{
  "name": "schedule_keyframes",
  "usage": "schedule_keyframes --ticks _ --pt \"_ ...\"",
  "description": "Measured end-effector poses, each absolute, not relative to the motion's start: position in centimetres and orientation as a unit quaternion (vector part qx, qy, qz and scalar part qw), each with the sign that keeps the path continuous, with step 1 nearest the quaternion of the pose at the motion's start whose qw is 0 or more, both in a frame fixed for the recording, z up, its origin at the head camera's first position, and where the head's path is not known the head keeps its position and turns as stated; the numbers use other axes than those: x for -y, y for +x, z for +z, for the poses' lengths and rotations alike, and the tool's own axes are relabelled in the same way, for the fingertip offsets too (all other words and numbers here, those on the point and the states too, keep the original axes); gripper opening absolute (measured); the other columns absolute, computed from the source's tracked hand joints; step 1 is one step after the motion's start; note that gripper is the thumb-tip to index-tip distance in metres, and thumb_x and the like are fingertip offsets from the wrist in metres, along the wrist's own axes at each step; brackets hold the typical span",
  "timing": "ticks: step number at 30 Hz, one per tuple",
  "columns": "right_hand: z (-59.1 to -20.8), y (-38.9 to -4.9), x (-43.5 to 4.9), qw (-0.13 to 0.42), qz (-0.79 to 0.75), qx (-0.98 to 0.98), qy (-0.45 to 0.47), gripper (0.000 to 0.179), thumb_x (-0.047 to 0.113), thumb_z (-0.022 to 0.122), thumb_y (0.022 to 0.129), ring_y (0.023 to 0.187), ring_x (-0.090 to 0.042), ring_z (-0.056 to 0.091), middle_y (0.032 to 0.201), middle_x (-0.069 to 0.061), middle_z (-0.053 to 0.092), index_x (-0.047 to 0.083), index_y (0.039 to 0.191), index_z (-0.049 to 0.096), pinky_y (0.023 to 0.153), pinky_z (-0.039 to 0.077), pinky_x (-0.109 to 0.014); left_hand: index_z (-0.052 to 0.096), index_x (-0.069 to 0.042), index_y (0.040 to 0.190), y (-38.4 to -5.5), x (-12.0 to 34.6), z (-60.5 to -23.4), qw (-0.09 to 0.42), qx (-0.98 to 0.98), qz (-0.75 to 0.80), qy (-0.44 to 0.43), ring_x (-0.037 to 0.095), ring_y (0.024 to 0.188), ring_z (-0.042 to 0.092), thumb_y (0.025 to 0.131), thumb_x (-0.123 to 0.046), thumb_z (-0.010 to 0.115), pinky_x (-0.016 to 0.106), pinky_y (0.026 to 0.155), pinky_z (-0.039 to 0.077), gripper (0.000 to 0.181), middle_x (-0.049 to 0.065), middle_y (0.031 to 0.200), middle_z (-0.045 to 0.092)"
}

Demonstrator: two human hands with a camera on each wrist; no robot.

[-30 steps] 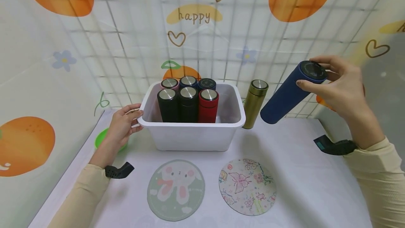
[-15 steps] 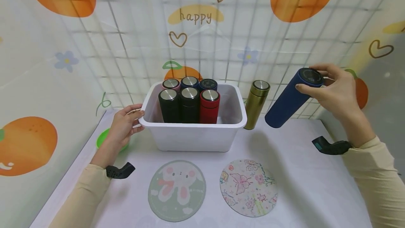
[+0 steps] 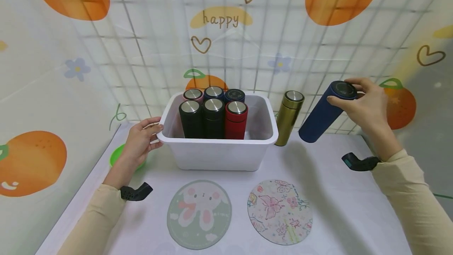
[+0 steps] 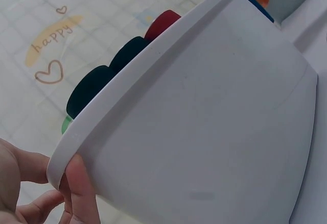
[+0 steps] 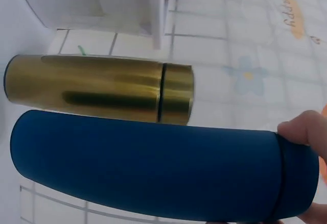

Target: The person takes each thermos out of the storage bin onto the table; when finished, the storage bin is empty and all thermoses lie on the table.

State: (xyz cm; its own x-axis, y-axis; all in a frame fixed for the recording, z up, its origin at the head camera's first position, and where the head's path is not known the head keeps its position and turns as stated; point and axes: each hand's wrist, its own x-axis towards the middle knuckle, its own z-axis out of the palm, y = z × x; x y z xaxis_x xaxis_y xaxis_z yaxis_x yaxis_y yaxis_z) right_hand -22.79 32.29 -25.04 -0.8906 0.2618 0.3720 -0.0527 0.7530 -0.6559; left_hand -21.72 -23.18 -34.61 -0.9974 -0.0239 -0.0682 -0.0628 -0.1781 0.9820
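Two round mats lie nearest on the white table: a green rabbit mat and, just to its right, a butterfly mat. Beyond them stands a white tub; the left hand pinches its rim at the left end, and a bright green dish shows partly hidden behind that wrist. The tub's front row holds a black bottle, a second black bottle and a red bottle; behind these are a pink bottle, a silver-topped blue bottle and a dark-topped bottle, with room at the right end. Well to the right of the tub, the right hand grasps a large blue bottle around its cap. It tilts, cap up and to the right; I cannot tell whether its base touches the table. Between it and the tub stands a gold bottle. Farthest back hangs a pale curtain printed with oranges, hearts and "happy", dark grid lines showing across it.
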Motion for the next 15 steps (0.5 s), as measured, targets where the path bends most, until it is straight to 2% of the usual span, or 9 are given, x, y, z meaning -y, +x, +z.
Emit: schedule_keyframes --ticks 6,10,15 --pt "-26.1 -23.9 -32.6 0.208 0.343 0.914 -0.058 0.077 0.047 0.081 0.081 0.097 -0.024 0.052 0.138 -0.023 0.053 0.010 0.143 0.052 0.057 0.042 -0.017 0.050 -0.001 0.132 -21.7 23.2 -34.7 0.012 -0.639 0.768 -0.031 0.011 0.072 0.067 0.098 -0.009 0.065 0.024 0.059 0.055 0.038 0.002 0.097 0.065" --pt "-27.1 -24.5 -32.7 0.195 0.340 0.917 -0.069 0.081 0.051 0.080 0.080 0.103 -0.031 0.053 0.140 -0.026 0.052 0.010 0.144 0.051 0.065 0.044 -0.029 0.051 -0.001 0.131 -21.6 23.2 -34.8 0.015 -0.640 0.767 -0.037 0.012 0.072 0.067 0.098 -0.009 0.065 0.025 0.059 0.055 0.037 0.002 0.098 0.065" --pt "-27.9 -25.6 -32.6 0.190 0.346 0.915 -0.089 0.085 0.053 0.079 0.080 0.119 -0.041 0.049 0.143 -0.027 0.048 0.009 0.145 0.049 0.076 0.044 -0.040 0.051 -0.001 0.132 -21.8 23.2 -34.9 0.007 -0.647 0.761 -0.038 0.012 0.072 0.066 0.099 -0.009 0.063 0.024 0.059 0.055 0.036 0.005 0.100 0.063"
